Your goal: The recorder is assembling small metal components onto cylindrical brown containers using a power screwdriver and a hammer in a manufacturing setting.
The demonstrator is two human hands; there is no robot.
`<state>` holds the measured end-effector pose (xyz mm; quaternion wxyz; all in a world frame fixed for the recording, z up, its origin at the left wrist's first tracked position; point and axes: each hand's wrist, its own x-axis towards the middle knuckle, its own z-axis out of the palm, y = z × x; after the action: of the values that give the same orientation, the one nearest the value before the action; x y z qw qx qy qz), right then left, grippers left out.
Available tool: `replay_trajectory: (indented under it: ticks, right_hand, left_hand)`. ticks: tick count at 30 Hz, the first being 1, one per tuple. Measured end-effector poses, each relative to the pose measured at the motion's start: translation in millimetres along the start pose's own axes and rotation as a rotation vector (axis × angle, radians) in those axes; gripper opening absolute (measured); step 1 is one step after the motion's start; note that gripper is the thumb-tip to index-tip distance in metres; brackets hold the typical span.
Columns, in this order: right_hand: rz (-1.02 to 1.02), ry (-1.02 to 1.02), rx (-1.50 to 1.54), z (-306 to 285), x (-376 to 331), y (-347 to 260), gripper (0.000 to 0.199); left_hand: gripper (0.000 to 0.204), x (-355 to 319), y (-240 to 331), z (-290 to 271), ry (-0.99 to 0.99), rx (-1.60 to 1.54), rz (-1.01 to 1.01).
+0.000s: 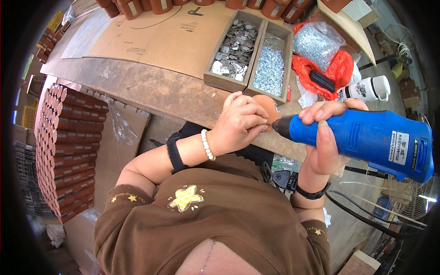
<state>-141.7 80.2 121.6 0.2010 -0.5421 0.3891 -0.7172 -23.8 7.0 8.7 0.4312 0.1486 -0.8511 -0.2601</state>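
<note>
My right hand [327, 142] grips a blue electric screwdriver [366, 140] lying level, its dark nose pointing left. My left hand [240, 121] is closed, thumb and fingertips pinched together right at the driver's tip. Whatever sits between those fingertips is too small or too hidden to name. Just behind the fingers shows a round orange-brown piece [267, 105] by the bench edge, partly covered by my left hand. Beyond it stand two wooden boxes, one with flat metal plates [236, 46], the other with many small silvery screws [269, 62].
A wooden bench [156, 85] bears a cardboard sheet [156, 36], with brown cylinders [160, 5] along its far side. Right of the boxes lie a red bag [302, 68], a clear bag of screws [318, 39] and a white bottle [364, 88]. Stacked brown cylinders [78, 142] rise at left.
</note>
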Motion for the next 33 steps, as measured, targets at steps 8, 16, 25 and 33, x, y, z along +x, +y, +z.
replay_trajectory:
  ticks: [8, 16, 25, 33]
  right_hand:
    - [-0.057, -0.079, -0.051, -2.4, 0.2, 4.8, 0.046]
    - [0.002, -0.072, -0.043, 0.7, 2.3, 8.2, 0.046]
    - [0.05, -0.048, -0.086, -2.3, 5.1, 14.3, 0.045]
    - [0.072, -0.013, -0.06, -3.5, 4.3, 15.6, 0.044]
  left_hand:
    - [0.035, -1.4, 8.8, -14.4, -0.056, 0.096, -0.015]
    - [0.037, -2.4, 5.9, -13.3, -0.072, 0.096, 0.048]
    - [0.033, -2.6, 4.9, -8.8, -0.046, -0.022, 0.064]
    - [0.033, -2.0, 4.0, -7.8, -0.045, -0.022, 0.075]
